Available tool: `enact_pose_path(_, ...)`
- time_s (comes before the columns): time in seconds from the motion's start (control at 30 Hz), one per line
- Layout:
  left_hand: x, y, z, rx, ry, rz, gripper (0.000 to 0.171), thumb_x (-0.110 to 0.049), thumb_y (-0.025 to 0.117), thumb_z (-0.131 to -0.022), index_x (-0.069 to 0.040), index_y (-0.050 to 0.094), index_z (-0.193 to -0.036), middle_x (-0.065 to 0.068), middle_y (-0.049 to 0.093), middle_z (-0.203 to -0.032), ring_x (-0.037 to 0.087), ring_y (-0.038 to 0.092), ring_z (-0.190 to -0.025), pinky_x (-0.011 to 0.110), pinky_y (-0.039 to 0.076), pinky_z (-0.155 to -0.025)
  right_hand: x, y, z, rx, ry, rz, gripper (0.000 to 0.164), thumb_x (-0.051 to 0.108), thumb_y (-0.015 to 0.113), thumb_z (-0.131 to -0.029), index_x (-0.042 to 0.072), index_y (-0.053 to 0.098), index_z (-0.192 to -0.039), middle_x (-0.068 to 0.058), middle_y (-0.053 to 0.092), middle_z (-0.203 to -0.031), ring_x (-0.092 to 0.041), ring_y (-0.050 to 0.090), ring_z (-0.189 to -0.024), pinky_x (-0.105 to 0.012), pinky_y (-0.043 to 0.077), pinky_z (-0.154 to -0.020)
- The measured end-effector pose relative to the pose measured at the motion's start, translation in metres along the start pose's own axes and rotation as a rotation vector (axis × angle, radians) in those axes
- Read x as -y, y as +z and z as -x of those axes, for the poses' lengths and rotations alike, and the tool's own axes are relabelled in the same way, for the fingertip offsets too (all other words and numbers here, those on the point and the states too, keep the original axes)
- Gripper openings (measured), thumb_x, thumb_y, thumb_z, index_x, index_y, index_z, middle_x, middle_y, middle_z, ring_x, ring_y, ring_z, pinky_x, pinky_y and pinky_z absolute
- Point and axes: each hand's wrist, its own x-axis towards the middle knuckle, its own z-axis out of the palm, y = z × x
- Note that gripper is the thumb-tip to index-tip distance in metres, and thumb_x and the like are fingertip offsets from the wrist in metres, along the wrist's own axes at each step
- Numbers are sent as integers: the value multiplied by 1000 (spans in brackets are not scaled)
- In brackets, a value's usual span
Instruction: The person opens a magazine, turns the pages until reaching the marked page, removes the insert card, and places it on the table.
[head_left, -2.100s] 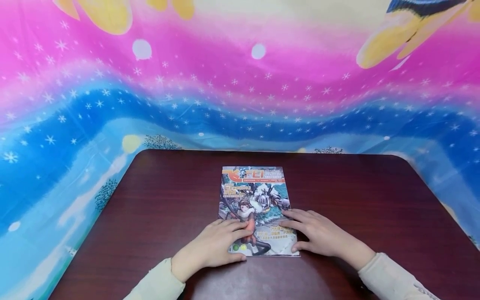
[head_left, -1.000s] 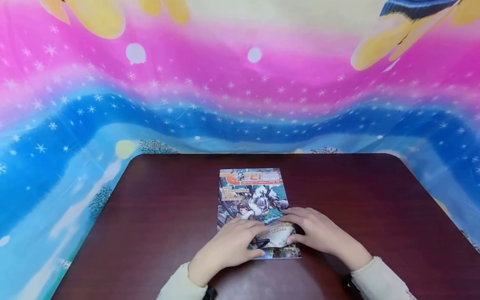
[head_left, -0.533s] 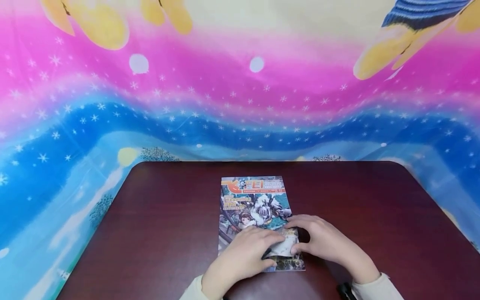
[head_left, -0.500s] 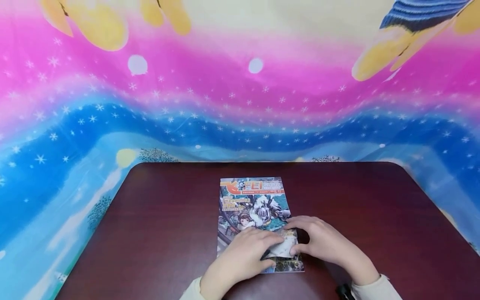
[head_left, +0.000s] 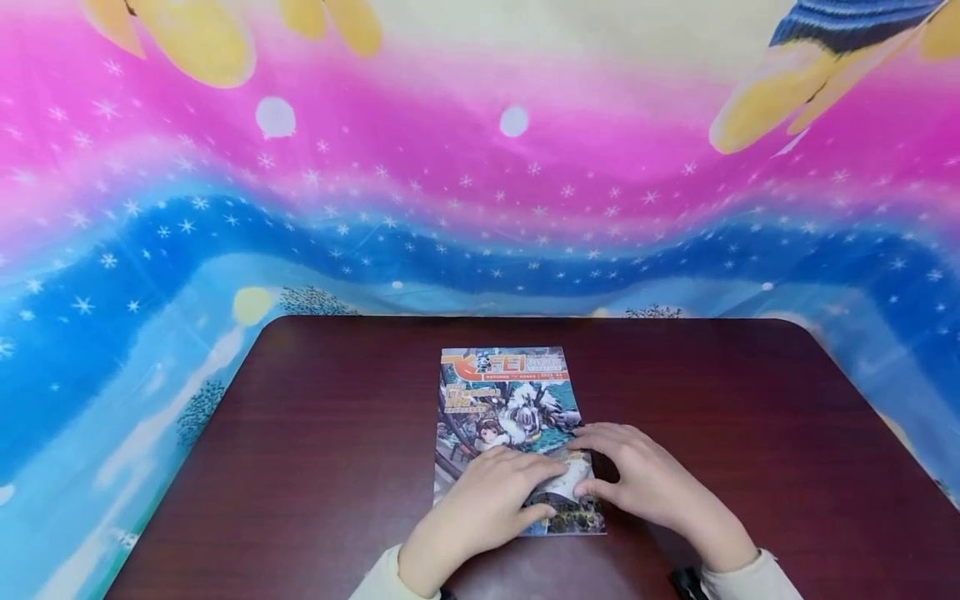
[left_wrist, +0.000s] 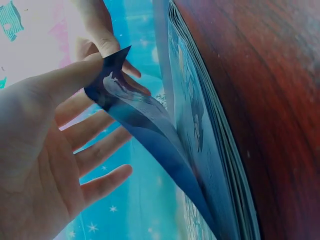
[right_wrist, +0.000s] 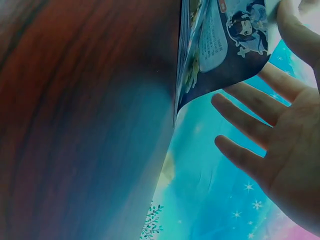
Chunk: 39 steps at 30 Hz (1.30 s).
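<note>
A magazine (head_left: 506,400) with an illustrated cover lies face up on the table in the head view. Its cover is lifted and curled at the lower right, baring a printed page (head_left: 577,522) underneath. My left hand (head_left: 487,496) reaches over the lower part and pinches the raised cover; in the left wrist view its thumb is on the inner side of the leaf (left_wrist: 150,115), fingers behind. My right hand (head_left: 645,475) pinches the same cover at the right edge. In the right wrist view, its thumb is at the leaf's (right_wrist: 215,55) edge, other fingers spread behind.
The dark reddish-brown wooden table (head_left: 330,417) has rounded far corners. Behind it and along its sides hangs a pink and blue cloth (head_left: 420,183) printed with snowflakes. Pale sleeves (head_left: 393,575) cover both forearms.
Both hands lay on the flat magazine at first. Since then the lower right of the cover has been lifted, and the left hand has moved right. The last half second shows little movement.
</note>
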Motion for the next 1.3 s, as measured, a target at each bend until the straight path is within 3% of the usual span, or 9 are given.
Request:
enact_pose_path(0.27, 4, 0, 0, -94, 75, -42, 39, -25, 61, -100, -26, 59, -139, -11, 57, -140, 8, 54, -125, 34, 44, -104, 4, -3, 1, -70, -18, 42, 56, 54, 68, -87, 14, 67, -126, -4, 63, -129, -28, 55, -124, -53, 45, -100)
enact_pose_path(0.53, 8, -11, 2, -148, 2, -14, 40, -24, 59, -101, -29, 56, -141, -12, 61, -133, 7, 59, -118, 37, 44, -104, 9, -18, 8, -204, -40, 27, 43, 29, 71, -93, 17, 64, -133, -3, 52, -146, -27, 44, -136, -56, 39, -104)
enact_pose_path(0.7, 13, -19, 9, -209, -72, -16, 39, -20, 59, -101, -27, 57, -140, -10, 65, -129, 9, 61, -115, 36, 45, -103, 8, -21, 15, -255, -25, 27, 40, 22, 68, -95, 21, 62, -134, 1, 52, -145, -23, 44, -136, -33, 32, -111)
enact_pose_path(0.8, 18, -23, 20, -275, -115, -17, 42, -15, 58, -100, -26, 54, -141, -8, 63, -132, 10, 60, -117, 36, 48, -99, 6, -20, 19, -246, -13, 39, 39, 21, 69, -94, 22, 63, -133, 0, 55, -142, -24, 45, -135, -32, 30, -111)
enact_pose_path(1.0, 35, -32, 54, -452, -181, 3, 62, -1, 66, -91, -23, 49, -146, -5, 57, -140, 13, 63, -112, 34, 53, -86, 3, -13, 27, -209, 8, 83, 37, 25, 71, -93, 20, 66, -129, 0, 61, -134, -26, 53, -127, -53, 40, -101)
enact_pose_path(1.17, 48, -39, 83, -487, -257, 10, 75, -2, 74, -84, -25, 45, -149, -9, 48, -149, 14, 59, -120, 38, 53, -87, -2, -6, 32, -186, -12, 111, 33, 25, 72, -92, 18, 69, -124, -3, 65, -128, -29, 57, -123, -53, 44, -98)
enact_pose_path(1.3, 54, -44, 103, -531, -327, 9, 74, -6, 73, -87, -26, 42, -151, -7, 50, -147, 19, 59, -120, 42, 53, -88, -5, -1, 33, -170, -45, 135, 31, 21, 74, -90, 18, 71, -120, 0, 66, -124, -26, 59, -119, -51, 48, -96)
